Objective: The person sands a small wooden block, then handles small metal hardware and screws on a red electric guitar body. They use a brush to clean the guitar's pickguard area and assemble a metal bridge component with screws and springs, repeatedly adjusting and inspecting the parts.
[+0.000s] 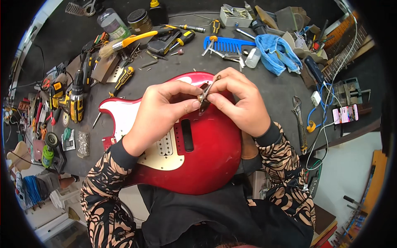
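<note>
A red electric guitar body (213, 144) lies face up in front of me, with a white pickguard (128, 113) on its left part. My left hand (163, 103) pinches a small metal jack plate (209, 89) between thumb and forefinger, above the upper right of the body. My right hand (240, 97) grips the same plate from the other side with thumb and curled fingers. The plate is tilted up off the red top, over a dark hole that my fingers partly cover. Whatever hangs below the plate is mostly hidden.
Behind the guitar lie a blue comb (229, 44), a blue cloth (278, 53), a brush (132, 40) and screwdrivers. A drill (76, 101) stands left. To the right are an adjustable wrench (300, 120), cables and a phone (345, 114).
</note>
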`<act>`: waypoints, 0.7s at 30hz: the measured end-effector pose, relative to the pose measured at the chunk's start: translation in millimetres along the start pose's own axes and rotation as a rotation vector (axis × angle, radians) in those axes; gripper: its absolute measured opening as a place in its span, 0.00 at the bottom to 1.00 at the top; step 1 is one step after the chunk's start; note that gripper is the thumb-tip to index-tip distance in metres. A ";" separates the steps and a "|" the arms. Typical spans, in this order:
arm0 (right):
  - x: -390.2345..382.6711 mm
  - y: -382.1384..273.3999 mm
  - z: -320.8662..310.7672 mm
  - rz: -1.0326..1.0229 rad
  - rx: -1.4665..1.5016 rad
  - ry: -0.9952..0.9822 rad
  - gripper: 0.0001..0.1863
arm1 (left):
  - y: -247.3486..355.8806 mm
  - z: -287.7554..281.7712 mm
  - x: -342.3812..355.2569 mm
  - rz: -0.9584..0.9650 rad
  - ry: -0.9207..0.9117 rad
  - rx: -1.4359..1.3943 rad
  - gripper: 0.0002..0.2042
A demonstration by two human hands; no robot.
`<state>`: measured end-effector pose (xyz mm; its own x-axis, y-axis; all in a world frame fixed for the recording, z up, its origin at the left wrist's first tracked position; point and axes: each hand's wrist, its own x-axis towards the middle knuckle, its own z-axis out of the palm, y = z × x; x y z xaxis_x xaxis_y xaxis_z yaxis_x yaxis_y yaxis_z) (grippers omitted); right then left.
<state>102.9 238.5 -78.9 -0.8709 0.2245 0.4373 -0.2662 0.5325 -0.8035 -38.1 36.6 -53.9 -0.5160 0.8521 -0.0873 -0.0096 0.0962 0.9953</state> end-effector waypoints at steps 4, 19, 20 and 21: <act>0.8 -0.2 1.9 0.011 -0.004 0.023 0.06 | -3.3 -3.7 4.2 -0.008 -0.039 -0.165 0.13; 1.6 3.3 7.1 0.094 0.055 -0.002 0.05 | -8.9 0.4 0.1 0.138 0.022 0.018 0.06; 1.9 3.8 7.8 0.094 0.073 -0.006 0.05 | -12.2 2.4 0.1 0.226 0.040 0.074 0.07; 2.2 4.4 8.4 0.094 0.091 -0.010 0.04 | -14.6 3.0 -0.6 0.314 0.057 0.130 0.08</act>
<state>96.3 234.5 -84.9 -0.8977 0.2620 0.3544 -0.2189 0.4329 -0.8745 -35.1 36.3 -68.5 -0.5236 0.8208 0.2284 0.2647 -0.0981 0.9593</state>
